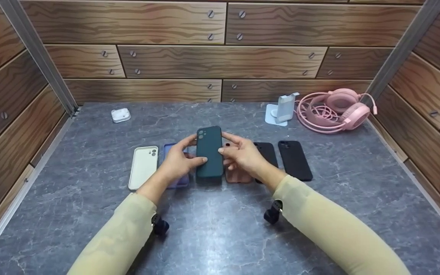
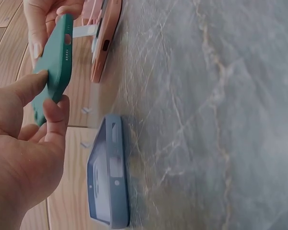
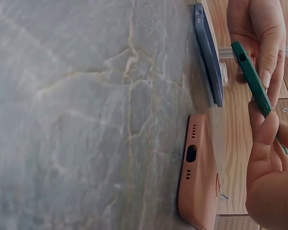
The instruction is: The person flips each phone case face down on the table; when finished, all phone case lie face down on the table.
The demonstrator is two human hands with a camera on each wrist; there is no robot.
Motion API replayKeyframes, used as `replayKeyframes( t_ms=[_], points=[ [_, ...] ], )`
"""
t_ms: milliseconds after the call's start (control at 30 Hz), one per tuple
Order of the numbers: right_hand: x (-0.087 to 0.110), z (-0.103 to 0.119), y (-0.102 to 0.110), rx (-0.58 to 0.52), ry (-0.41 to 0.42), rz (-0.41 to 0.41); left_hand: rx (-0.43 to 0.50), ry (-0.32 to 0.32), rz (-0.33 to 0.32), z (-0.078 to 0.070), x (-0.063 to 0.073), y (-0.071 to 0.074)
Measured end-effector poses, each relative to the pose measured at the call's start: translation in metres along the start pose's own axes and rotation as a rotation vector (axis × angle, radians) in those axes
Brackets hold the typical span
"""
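A dark green phone case (image 1: 209,154) is held up above the table, its back with the camera cutouts facing the head view. My left hand (image 1: 177,162) grips its left edge, thumb across the back. On the opposite edge, my right hand (image 1: 246,154) pinches it between thumb and fingers. The left wrist view shows the bottom end of the green case (image 2: 62,64) with its port cutout. Beneath the hands lie a purple-blue phone case (image 1: 178,181), open side up, and a brownish-pink phone case (image 1: 239,176), partly hidden by my right hand.
A pale phone case (image 1: 143,168) lies at the left, two black phone cases (image 1: 295,160) (image 1: 267,154) at the right. Farther back are a small white case (image 1: 120,115), a light blue stand (image 1: 285,109) and pink headphones (image 1: 336,110). Wood-patterned walls surround the grey marbled table (image 1: 212,236).
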State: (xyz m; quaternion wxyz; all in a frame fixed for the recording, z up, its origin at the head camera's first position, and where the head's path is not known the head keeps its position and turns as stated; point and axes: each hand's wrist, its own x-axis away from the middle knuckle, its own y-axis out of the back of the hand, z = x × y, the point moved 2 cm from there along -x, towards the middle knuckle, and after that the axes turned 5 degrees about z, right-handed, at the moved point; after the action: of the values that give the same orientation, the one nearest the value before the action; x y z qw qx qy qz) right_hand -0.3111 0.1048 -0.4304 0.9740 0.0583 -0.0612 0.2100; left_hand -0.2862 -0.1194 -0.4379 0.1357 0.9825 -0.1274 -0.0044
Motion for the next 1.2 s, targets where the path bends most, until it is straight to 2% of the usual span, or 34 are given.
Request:
replayKeyframes(
  t_ms=[433, 633, 833, 1200],
  points=[
    [-0.004, -0.003, -0.004, 0.082, 0.004, -0.053, -0.005, -0.010, -0.018, 0.003, 0.000, 0.003],
    [-0.004, -0.003, -0.005, 0.156, 0.004, -0.051, -0.047, -0.015, -0.030, 0.006, 0.000, 0.003],
    [-0.006, -0.004, -0.005, 0.176, -0.010, -0.044, -0.065, -0.010, -0.038, 0.008, 0.001, 0.003],
    [-0.010, -0.005, -0.006, 0.316, 0.030, -0.065, -0.055, -0.007, -0.036, 0.016, -0.001, 0.002]
  ],
)
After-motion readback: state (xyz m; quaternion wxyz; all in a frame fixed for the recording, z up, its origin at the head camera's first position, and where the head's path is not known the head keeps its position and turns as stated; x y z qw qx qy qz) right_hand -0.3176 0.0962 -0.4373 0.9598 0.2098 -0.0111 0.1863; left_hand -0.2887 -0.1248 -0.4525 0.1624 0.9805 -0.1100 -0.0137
